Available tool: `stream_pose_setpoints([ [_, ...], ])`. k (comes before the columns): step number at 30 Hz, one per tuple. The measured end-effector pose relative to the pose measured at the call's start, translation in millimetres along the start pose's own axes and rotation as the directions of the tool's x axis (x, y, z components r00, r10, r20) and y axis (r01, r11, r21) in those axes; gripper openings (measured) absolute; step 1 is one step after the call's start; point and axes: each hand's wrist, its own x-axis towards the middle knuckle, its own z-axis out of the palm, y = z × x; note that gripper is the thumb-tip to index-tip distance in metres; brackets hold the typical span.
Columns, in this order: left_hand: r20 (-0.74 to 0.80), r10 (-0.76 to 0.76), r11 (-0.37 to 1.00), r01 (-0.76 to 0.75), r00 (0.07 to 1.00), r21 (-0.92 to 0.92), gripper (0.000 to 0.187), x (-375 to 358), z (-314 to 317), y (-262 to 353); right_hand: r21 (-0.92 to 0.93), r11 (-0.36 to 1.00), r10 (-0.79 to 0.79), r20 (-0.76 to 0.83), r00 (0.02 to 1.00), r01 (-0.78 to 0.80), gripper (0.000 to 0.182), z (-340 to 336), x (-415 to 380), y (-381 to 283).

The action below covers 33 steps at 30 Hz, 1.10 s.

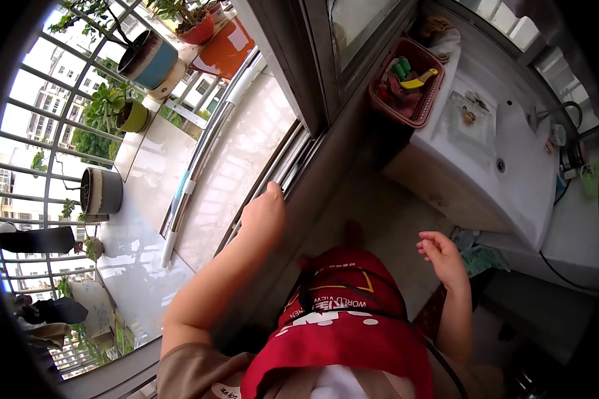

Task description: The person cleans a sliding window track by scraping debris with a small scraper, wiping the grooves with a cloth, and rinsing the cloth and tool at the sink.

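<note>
At the left edge of the frame, one white metal grille (54,147) is standing behind a pale tiled ledge (246,126), on which at least four round plant pots are sitting, probably to catch daylight: one grey pot (101,191) at mid-left, then one green textured pot (133,116), one blue-and-white pot (152,66) and one red pot (196,30) higher up. One long silver pole with white fittings (188,187) is lying slantwise along the ledge. Just right of it, the left hand (263,216) is reaching to the centre of the frame, its fingers curling tightly inward; whether it is gripping anything is impossible to tell. Its fingertips are meeting, or hovering just over, one grooved silver window track (293,166) that is running diagonally through the centre, the arm seemingly stretching sideways to get at it. One red apron with white lettering (386,339) is covering the body at lower centre. At upper right, one reddish-brown plastic basket (406,118) is holding one yellow-handled item (419,80), perhaps for keeping small things together. Below, the right hand (444,259) is hanging half-curled, holding nothing visible, near one pale green plastic bundle (486,259). One white washbasin (459,163) is filling the right side.
</note>
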Motion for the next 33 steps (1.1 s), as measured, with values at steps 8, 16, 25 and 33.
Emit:
stream_pose_setpoints([
  [8,0.098,0.002,0.928,0.035,0.995,-0.371,0.023,-90.1,4.8,-76.3,-0.096,0.992,-0.084,0.011,0.996,0.085,0.025,-0.9,16.5,-4.3],
  [16,0.037,0.073,0.955,-0.059,0.997,-0.290,0.025,-50.4,8.7,-46.0,-0.110,0.991,-0.069,0.092,0.993,0.079,0.027,17.4,17.6,-38.5],
  [25,-0.028,0.109,0.947,-0.112,0.994,-0.300,0.017,25.4,3.0,1.9,-0.198,0.971,-0.111,0.113,0.987,0.132,0.026,28.5,11.7,-48.3],
  [33,0.105,0.044,0.985,-0.026,0.994,-0.170,0.013,-71.0,8.7,-59.4,-0.148,0.988,-0.052,-0.027,0.998,0.047,0.027,12.2,-3.2,-41.6],
])
